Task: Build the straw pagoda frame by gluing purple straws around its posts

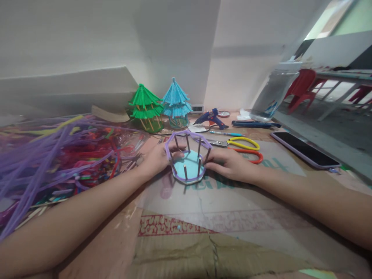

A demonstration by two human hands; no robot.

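Observation:
Between my two hands is a small craft frame (188,177), with a light blue base, several brown upright sticks and a purple pipe-cleaner ring around the top. My left hand (159,158) grips its left side, the fingertips reaching in among the sticks. On the opposite side my right hand (225,162) has its thumb and fingers closed on the frame's right edge. The frame tilts slightly toward me, so its inside shows. Just behind it lie scissors (244,142) with yellow and orange handles.
A green-roofed model (146,106) and a blue-roofed model (176,102) stand by the wall. Nearby are a blue glue gun (213,118), a utility knife (255,124), a phone (305,149) and a plastic container (274,91). Purple pipe cleaners (55,155) heap at left. Cardboard (174,255) covers the front.

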